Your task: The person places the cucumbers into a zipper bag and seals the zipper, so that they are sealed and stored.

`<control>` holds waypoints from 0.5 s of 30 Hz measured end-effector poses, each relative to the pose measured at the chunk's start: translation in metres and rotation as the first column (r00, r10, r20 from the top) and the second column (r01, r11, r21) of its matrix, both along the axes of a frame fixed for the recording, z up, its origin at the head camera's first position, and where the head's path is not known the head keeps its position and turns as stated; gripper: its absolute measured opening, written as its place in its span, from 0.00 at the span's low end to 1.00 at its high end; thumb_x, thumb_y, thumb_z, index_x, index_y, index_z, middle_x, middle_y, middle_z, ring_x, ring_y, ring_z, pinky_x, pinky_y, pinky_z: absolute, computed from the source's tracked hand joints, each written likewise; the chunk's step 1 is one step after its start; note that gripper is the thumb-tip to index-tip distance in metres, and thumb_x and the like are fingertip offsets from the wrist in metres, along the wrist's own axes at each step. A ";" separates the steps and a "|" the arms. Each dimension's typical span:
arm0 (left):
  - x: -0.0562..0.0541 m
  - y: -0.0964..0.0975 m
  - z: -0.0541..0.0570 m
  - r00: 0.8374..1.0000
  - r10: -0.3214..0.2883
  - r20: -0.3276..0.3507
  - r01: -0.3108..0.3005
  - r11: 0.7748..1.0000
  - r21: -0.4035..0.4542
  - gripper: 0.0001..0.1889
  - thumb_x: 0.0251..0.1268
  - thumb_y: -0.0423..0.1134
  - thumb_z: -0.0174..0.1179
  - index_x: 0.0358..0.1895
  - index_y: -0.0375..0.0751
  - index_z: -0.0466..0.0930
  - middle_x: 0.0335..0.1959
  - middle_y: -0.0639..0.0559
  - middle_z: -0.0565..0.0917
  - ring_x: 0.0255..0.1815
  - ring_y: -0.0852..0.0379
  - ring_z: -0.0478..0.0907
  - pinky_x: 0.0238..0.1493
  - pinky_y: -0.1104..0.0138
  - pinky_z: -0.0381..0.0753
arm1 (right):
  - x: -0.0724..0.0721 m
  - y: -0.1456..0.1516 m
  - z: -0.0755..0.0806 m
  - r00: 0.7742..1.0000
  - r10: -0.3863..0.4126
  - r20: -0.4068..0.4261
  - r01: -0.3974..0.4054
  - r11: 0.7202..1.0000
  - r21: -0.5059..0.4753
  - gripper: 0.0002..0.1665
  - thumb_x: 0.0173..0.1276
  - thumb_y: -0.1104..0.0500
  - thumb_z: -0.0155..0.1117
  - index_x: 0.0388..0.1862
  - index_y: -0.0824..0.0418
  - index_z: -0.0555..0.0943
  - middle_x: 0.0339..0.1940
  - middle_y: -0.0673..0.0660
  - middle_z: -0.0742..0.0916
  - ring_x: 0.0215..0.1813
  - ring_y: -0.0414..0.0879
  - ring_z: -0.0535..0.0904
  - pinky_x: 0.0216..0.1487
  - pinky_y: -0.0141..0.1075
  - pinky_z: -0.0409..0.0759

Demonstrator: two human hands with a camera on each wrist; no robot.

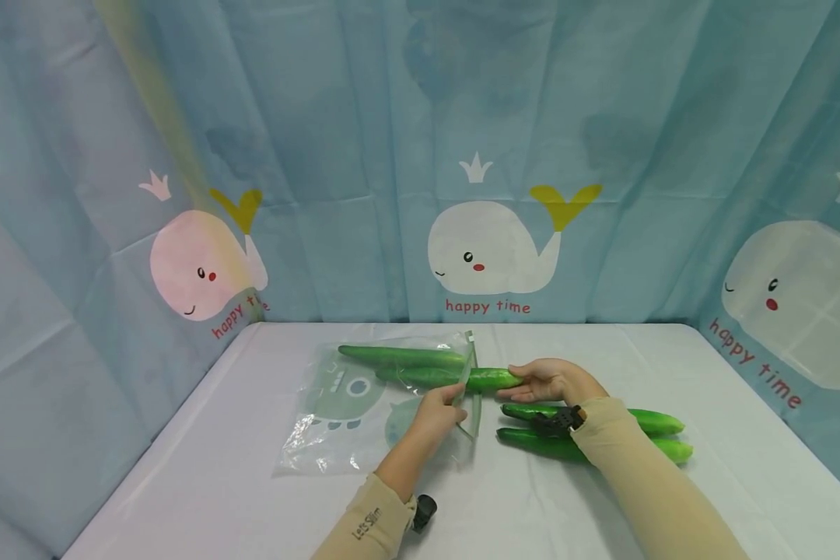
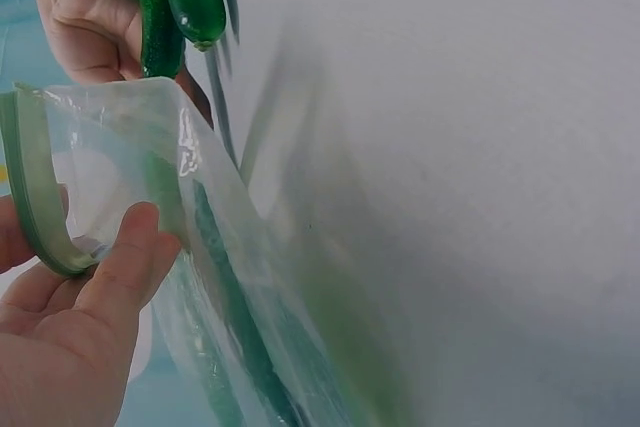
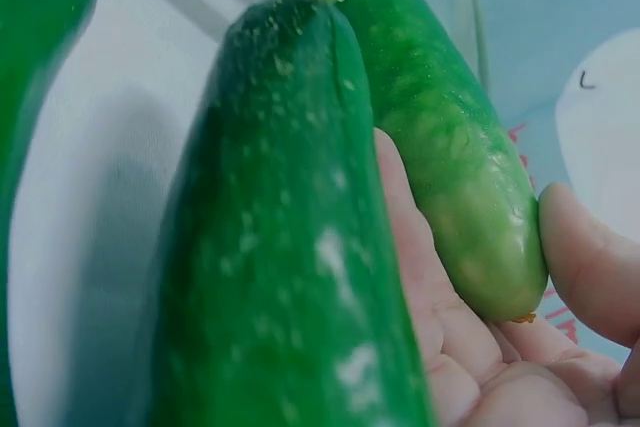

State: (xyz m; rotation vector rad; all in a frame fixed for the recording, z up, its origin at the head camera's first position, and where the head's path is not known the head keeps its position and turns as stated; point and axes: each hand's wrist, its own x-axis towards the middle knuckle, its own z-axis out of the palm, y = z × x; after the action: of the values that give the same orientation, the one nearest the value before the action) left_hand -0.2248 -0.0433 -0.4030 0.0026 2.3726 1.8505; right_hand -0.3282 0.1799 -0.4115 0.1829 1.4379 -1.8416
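My left hand [image 1: 432, 420] pinches the green-edged mouth of a clear zip bag [image 1: 294, 435] printed with green cartoon dinosaurs. One cucumber [image 1: 399, 357] lies inside, toward the bag's far side. My right hand [image 1: 549, 379] holds the blunt pale end of a second cucumber [image 1: 493, 379], whose other end reaches through the mouth into the bag. In the right wrist view, the thumb and fingers lie on either side of that cucumber's tip [image 3: 490, 247]. Two more cucumbers [image 1: 661, 422] [image 1: 675, 451] lie side by side under my right forearm, partly hidden by it.
A white-covered table [image 1: 203, 467] carries everything. Blue curtains [image 1: 336, 155] with whale prints hang behind it and along both sides. Dark wrist cameras [image 1: 425, 509] sit on both wrists, the right one just over the loose cucumbers.
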 end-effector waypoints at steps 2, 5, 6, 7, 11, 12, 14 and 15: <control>0.000 0.000 0.000 1.000 0.001 -0.002 -0.001 1.000 0.000 0.26 0.59 0.20 0.56 0.64 0.27 0.71 0.66 0.33 0.70 0.70 0.35 0.60 0.65 0.49 0.69 | 0.000 -0.003 -0.001 1.000 0.001 0.004 -0.001 1.000 -0.005 0.32 0.80 0.61 0.42 0.76 0.70 0.46 0.48 0.73 0.81 0.43 0.54 0.85 0.46 0.38 0.84; 0.000 -0.001 0.000 1.000 0.001 -0.003 -0.001 1.000 0.004 0.26 0.59 0.20 0.56 0.64 0.27 0.71 0.66 0.33 0.70 0.70 0.35 0.60 0.65 0.49 0.68 | 0.000 -0.008 -0.002 1.000 0.002 0.002 -0.002 1.000 0.001 0.24 0.80 0.60 0.42 0.70 0.69 0.55 0.44 0.69 0.83 0.42 0.53 0.85 0.45 0.39 0.84; 0.000 -0.001 -0.001 1.000 0.002 0.000 -0.002 1.000 0.004 0.26 0.59 0.20 0.56 0.64 0.27 0.71 0.66 0.34 0.70 0.70 0.35 0.60 0.65 0.49 0.67 | -0.001 -0.009 -0.002 1.000 0.006 0.002 -0.006 1.000 -0.002 0.21 0.80 0.60 0.41 0.67 0.68 0.58 0.42 0.68 0.83 0.42 0.53 0.85 0.45 0.39 0.84; 0.000 -0.001 -0.001 1.000 0.001 0.004 -0.001 1.000 0.007 0.26 0.59 0.20 0.56 0.64 0.27 0.71 0.66 0.34 0.70 0.70 0.35 0.60 0.66 0.49 0.67 | -0.001 -0.011 -0.002 1.000 0.011 0.001 -0.011 1.000 -0.001 0.19 0.80 0.60 0.41 0.64 0.68 0.60 0.42 0.67 0.83 0.42 0.53 0.85 0.46 0.40 0.84; -0.001 0.000 -0.002 1.000 -0.002 0.008 0.002 1.000 0.008 0.26 0.59 0.21 0.56 0.64 0.28 0.71 0.66 0.34 0.70 0.70 0.35 0.60 0.66 0.49 0.67 | -0.003 -0.015 -0.003 1.000 0.017 -0.009 -0.017 1.000 0.010 0.14 0.81 0.59 0.41 0.58 0.66 0.63 0.44 0.68 0.82 0.44 0.53 0.85 0.49 0.42 0.83; -0.001 0.000 -0.002 1.000 -0.003 0.007 0.003 1.000 0.006 0.26 0.60 0.21 0.55 0.64 0.28 0.71 0.66 0.34 0.70 0.70 0.35 0.60 0.66 0.49 0.67 | -0.003 -0.016 -0.003 1.000 0.017 -0.013 -0.017 1.000 0.018 0.15 0.81 0.59 0.41 0.58 0.66 0.63 0.46 0.69 0.82 0.44 0.53 0.85 0.49 0.43 0.83; -0.002 -0.001 -0.003 1.000 -0.006 0.001 0.006 1.000 0.001 0.26 0.59 0.20 0.55 0.64 0.27 0.71 0.66 0.33 0.71 0.70 0.35 0.61 0.65 0.49 0.68 | -0.004 -0.018 -0.003 1.000 0.015 -0.015 -0.015 0.999 0.029 0.15 0.81 0.58 0.41 0.59 0.66 0.63 0.50 0.71 0.81 0.46 0.54 0.85 0.52 0.44 0.82; -0.002 -0.001 -0.003 1.000 -0.004 0.001 0.004 1.000 0.001 0.26 0.59 0.20 0.55 0.64 0.27 0.71 0.66 0.33 0.71 0.70 0.35 0.61 0.65 0.49 0.68 | -0.004 -0.020 -0.003 1.000 0.016 -0.017 -0.016 0.999 0.036 0.16 0.81 0.58 0.41 0.60 0.65 0.63 0.52 0.72 0.80 0.47 0.54 0.85 0.53 0.45 0.81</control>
State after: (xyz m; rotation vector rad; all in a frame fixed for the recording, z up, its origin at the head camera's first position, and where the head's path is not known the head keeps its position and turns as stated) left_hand -0.2266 -0.0442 -0.4057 0.0064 2.3693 1.8495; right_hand -0.3319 0.1602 -0.4146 0.1728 1.4810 -1.8096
